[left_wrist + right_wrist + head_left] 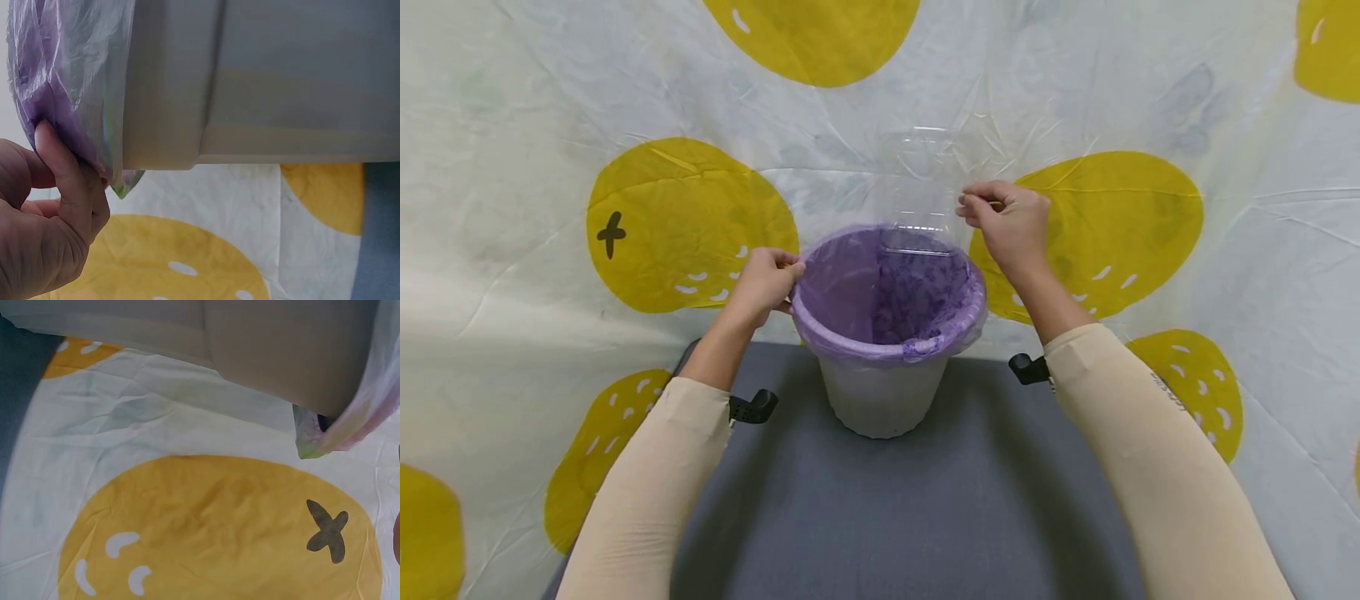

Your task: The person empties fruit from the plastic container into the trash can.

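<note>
A whitish waste bin (883, 400) stands upright, lined with a thin purple plastic bag (891, 350) folded down over its rim. My left hand (767, 283) is at the rim's left side, pinching the bag; in the left wrist view the fingers of that hand (62, 206) curl at the bag's folded edge. Above the back of the bin is a see-through plastic container (921, 187), its lower ridged part overlapping the opening. My right hand (1011, 225) pinches the container at its right side. The right wrist view catches only a sliver of a finger.
The bin stands on a dark grey surface (880, 517) near its back edge. Close behind hangs a white cloth (865, 125) printed with yellow shapes, which also spreads to both sides. A black wrist-camera mount (754, 407) juts from the left sleeve, another (1028, 368) from the right.
</note>
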Action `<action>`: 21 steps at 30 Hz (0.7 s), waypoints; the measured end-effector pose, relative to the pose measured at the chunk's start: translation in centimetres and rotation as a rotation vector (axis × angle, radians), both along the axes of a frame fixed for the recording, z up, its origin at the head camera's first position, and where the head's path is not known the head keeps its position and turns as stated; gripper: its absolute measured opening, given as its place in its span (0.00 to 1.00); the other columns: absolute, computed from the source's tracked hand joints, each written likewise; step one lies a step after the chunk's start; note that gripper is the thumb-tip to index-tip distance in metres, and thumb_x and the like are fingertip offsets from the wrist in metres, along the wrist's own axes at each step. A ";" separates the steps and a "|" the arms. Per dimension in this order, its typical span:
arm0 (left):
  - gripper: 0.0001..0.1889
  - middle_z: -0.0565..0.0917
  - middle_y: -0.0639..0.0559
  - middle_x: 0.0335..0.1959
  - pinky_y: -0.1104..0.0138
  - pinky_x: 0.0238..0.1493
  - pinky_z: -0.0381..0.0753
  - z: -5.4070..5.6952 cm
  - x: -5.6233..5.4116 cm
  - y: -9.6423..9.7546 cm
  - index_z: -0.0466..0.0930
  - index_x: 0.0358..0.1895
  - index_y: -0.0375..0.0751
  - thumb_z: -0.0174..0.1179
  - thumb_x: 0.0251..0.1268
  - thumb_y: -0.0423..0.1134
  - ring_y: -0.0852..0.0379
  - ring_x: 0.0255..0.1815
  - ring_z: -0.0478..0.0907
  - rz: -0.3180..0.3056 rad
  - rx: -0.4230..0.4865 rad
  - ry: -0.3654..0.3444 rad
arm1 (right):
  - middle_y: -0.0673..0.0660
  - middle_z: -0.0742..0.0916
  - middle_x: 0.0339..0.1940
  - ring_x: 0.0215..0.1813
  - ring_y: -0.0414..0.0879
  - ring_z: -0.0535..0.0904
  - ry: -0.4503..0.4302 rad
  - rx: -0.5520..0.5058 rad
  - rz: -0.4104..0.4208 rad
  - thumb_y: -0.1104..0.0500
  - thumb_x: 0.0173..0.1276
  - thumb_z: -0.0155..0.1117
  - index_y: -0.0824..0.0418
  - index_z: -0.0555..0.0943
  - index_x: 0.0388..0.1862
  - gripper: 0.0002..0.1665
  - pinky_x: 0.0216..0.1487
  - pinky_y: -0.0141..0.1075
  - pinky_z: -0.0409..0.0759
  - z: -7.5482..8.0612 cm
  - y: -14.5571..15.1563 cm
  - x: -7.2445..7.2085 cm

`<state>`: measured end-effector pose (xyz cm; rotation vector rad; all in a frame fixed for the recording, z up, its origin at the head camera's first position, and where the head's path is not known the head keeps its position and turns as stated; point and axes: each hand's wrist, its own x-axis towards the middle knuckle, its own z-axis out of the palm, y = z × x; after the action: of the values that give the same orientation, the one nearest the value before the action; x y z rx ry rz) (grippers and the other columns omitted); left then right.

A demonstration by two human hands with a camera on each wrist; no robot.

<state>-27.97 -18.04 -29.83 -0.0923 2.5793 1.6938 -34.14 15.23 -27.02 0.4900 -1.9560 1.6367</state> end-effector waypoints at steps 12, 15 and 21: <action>0.22 0.76 0.39 0.55 0.66 0.28 0.88 -0.3 -0.2 0.1 0.72 0.70 0.30 0.52 0.82 0.39 0.58 0.28 0.79 0.003 0.010 -0.006 | 0.52 0.91 0.33 0.31 0.37 0.90 -0.034 -0.020 -0.017 0.63 0.69 0.73 0.74 0.89 0.45 0.13 0.35 0.27 0.87 0.3 1.5 0.7; 0.22 0.76 0.39 0.55 0.66 0.28 0.88 -0.3 -0.2 0.2 0.72 0.70 0.29 0.52 0.82 0.39 0.58 0.28 0.79 0.003 0.006 0.004 | 0.51 0.91 0.32 0.31 0.39 0.90 -0.022 -0.034 -0.011 0.63 0.69 0.72 0.74 0.88 0.45 0.14 0.35 0.28 0.87 0.3 1.9 1.0; 0.22 0.76 0.39 0.56 0.66 0.27 0.88 -0.3 -0.3 0.5 0.72 0.70 0.29 0.52 0.82 0.39 0.58 0.28 0.79 -0.001 0.014 0.013 | 0.51 0.91 0.31 0.31 0.41 0.90 -0.024 -0.117 0.023 0.66 0.68 0.72 0.78 0.86 0.45 0.14 0.36 0.31 0.88 0.5 3.1 1.7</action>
<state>-28.23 -17.50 -30.09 -0.0788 2.5762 1.7176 -32.44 18.30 -26.56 0.4507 -1.8648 1.7667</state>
